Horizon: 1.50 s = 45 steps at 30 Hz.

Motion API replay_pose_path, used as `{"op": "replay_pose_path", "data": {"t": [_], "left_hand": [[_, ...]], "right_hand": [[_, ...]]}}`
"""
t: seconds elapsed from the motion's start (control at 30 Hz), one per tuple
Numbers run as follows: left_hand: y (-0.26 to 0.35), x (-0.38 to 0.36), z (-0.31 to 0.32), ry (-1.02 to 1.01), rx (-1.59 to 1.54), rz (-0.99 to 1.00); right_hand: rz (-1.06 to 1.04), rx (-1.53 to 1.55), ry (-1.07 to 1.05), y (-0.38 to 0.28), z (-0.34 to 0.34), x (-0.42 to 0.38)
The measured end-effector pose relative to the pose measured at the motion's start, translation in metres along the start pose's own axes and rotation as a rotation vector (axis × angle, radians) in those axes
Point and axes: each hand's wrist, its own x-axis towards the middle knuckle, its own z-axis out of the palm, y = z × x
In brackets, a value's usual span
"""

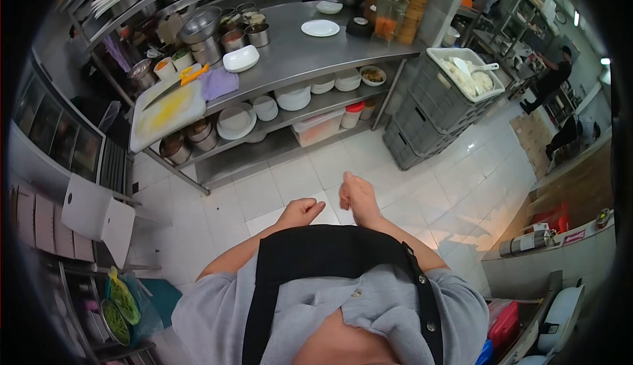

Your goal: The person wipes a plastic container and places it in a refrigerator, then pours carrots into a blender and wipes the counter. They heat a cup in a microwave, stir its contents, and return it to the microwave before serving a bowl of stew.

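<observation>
Both of my hands hang in front of my black apron, above the white tiled floor, and they are apart from each other. My left hand [300, 212] has its fingers curled in, with the thumb pointing right; I see nothing in it. My right hand [357, 197] is also closed, the fingers folded and the thumb side up, and nothing shows in it. Beyond them stands a steel table [290, 52] with a white plate [320, 29], a square white bowl [241, 59], a purple cloth [218, 84] and a knife [162, 94] on a yellow-stained cutting board [168, 116].
Stacked grey crates [422, 118] at the table's right end carry a white tub [491, 88] with a scoop. A white chair [92, 213] stands at the left. Steel pots [204, 42] crowd the table's back left. Another person [554, 78] is at the far right.
</observation>
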Motion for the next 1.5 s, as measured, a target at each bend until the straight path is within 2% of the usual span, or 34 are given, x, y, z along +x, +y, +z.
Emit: {"op": "replay_pose_path", "data": {"t": [0.1,0.13,0.23,0.27,0.33,0.37,0.4,0.53,0.63,0.7,0.9,1.1,1.2,1.3,1.4,1.5], "left_hand": [[-0.005,0.034,-0.016,0.152,-0.1,0.25],[-0.003,0.041,-0.024,0.182,-0.058,0.342],[0.02,0.059,-0.055,0.258,0.115,0.649],[0.033,0.066,-0.065,0.269,0.196,0.767],[0.052,0.089,-0.078,0.279,0.277,0.924],[0.056,0.101,-0.082,0.291,0.312,0.93],[0.058,0.114,-0.087,0.304,0.348,0.936],[0.064,0.173,-0.104,0.359,0.437,0.876],[0.076,0.221,-0.115,0.414,0.416,0.933],[0.082,0.245,-0.122,0.394,0.42,0.858],[0.082,0.3,-0.133,0.406,0.46,0.789],[0.07,0.333,-0.15,0.362,0.45,0.716],[0.07,0.345,-0.168,0.315,0.462,0.69],[0.073,0.366,-0.196,0.289,0.479,0.762],[0.067,0.387,-0.217,0.305,0.51,0.827],[0.058,0.413,-0.24,0.347,0.533,0.845]], "right_hand": [[-0.156,-0.111,-0.127,0.018,0.016,0.048],[-0.147,-0.135,-0.239,0.02,0.015,0.061],[-0.115,-0.102,-0.18,0.019,0.026,0.097],[-0.021,-0.059,-0.208,0.018,0.027,0.11],[0.025,-0.024,-0.465,0.014,0.028,0.141],[0.051,-0.011,-0.597,0.012,0.027,0.156],[0.302,0.161,-0.575,-0.002,0.033,0.164],[0.187,-0.001,-0.707,-0.012,0.013,0.241],[0.129,-0.148,-0.743,-0.028,0.001,0.292],[0.107,-0.195,-0.742,-0.042,-0.009,0.322],[0.193,-0.192,-0.837,-0.039,-0.029,0.393],[0.166,-0.216,-0.79,-0.033,-0.031,0.426],[0.17,-0.461,-0.77,-0.046,-0.027,0.449],[-0.027,-0.408,-0.629,-0.041,-0.016,0.466],[0.001,-0.413,-0.572,-0.052,-0.006,0.484],[-0.18,-0.557,-0.459,-0.048,0.002,0.513]]}}
